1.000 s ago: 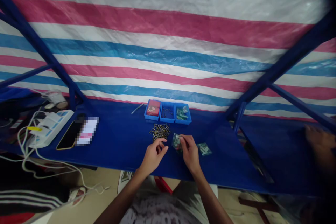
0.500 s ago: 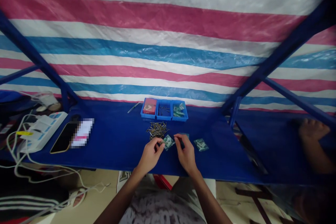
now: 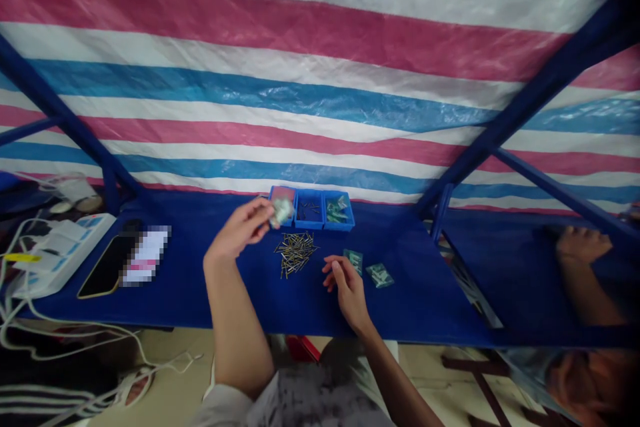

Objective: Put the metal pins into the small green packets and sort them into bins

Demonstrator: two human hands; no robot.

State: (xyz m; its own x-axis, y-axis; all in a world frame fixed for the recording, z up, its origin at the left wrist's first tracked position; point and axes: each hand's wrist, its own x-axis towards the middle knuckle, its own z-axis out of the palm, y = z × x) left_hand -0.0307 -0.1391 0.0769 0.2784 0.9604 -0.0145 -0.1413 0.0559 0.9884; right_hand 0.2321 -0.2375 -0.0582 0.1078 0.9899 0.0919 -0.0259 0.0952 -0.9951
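Observation:
My left hand (image 3: 245, 225) is closed on the edge of a small clear plastic packet (image 3: 283, 210), blurred by motion, with pale and greenish contents. It holds the packet over the left blue bin (image 3: 275, 191), where something red shows. Above the blue table, my right hand (image 3: 346, 285) is empty, its fingers loosely curled and apart. Beside its fingertips lies a green packet (image 3: 353, 261). Another packet with pale pieces (image 3: 380, 275) rests farther right. A pile of screws or nails (image 3: 295, 252) lies between my hands, below the bins.
The middle bin (image 3: 309, 211) holds a few screws or nails; the right bin (image 3: 338, 210) holds green packets. On the left are a phone (image 3: 107, 267), a white power strip (image 3: 70, 260) and loose cables. Another person's hand (image 3: 584, 243) rests on the table at far right.
My left hand has lifted the packet from beside the screw pile, up and left to the left bin. My right hand stays low, its fingers more spread. The view has shifted slightly.

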